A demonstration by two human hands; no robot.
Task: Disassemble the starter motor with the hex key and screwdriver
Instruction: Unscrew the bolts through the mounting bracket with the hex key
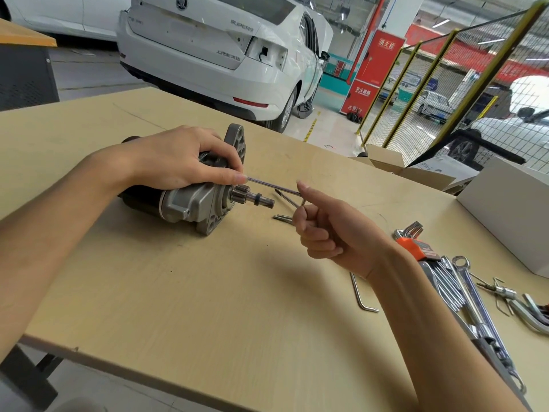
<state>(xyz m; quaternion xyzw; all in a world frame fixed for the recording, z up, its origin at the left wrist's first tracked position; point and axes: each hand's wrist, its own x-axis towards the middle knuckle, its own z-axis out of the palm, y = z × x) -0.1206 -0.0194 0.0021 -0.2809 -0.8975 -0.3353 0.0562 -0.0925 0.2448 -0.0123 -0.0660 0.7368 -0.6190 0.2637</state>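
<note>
Here the left hand (175, 162) clamps the grey-and-black metal starter motor (190, 200) while the right hand (323, 230) pinches a slim steel hex key (273, 187), which might slip and round the bolt.

Two bare forearms show, one entering from about eight o'clock, the other from about five o'clock; no sleeve covers either, from the frame's edge down to the wrist; no watch, band or bracelet sits on either wrist; the left hand (175, 157) is gloveless, with no ring on the fingers (228, 176) that show; its nails are short and unpainted; the right hand (329, 230) is likewise gloveless and ringless, with a short plain nail at the tip of its forefinger; nothing is written, taped or marked on either arm; no clothing shows anywhere else.
</note>
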